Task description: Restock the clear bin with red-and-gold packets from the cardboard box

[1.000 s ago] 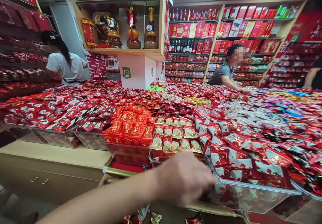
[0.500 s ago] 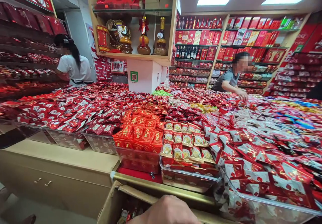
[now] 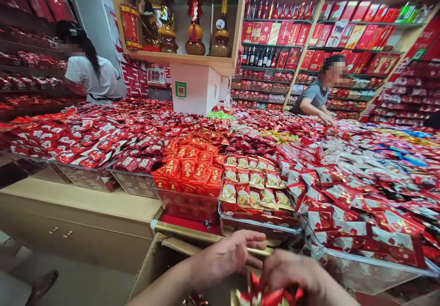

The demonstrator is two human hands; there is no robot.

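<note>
My left hand (image 3: 228,253) reaches in over an open cardboard box (image 3: 148,261), its fingers stretched out and apart, holding nothing. To its right my right hand (image 3: 292,269), somewhat blurred, has its fingers curled down on a bunch of shiny red and gold candy packets (image 3: 268,296). The lower part of those packets is cut off by the picture's bottom edge. Just beyond both hands stands a clear bin of red and gold packets (image 3: 256,191) laid in rows. A bin of orange-red packets (image 3: 189,170) is beside it.
Clear bins of red and white packets (image 3: 360,223) crowd the right. A cream cabinet (image 3: 103,209) is at the left. One person in white (image 3: 94,74) stands back left; another in grey (image 3: 314,95) leans over the candy. A display cabinet (image 3: 175,58) overhangs the middle.
Both hands now show over the box, where one hand was seen before. Red and gold packets have come up under the right hand. The view has tilted down slightly.
</note>
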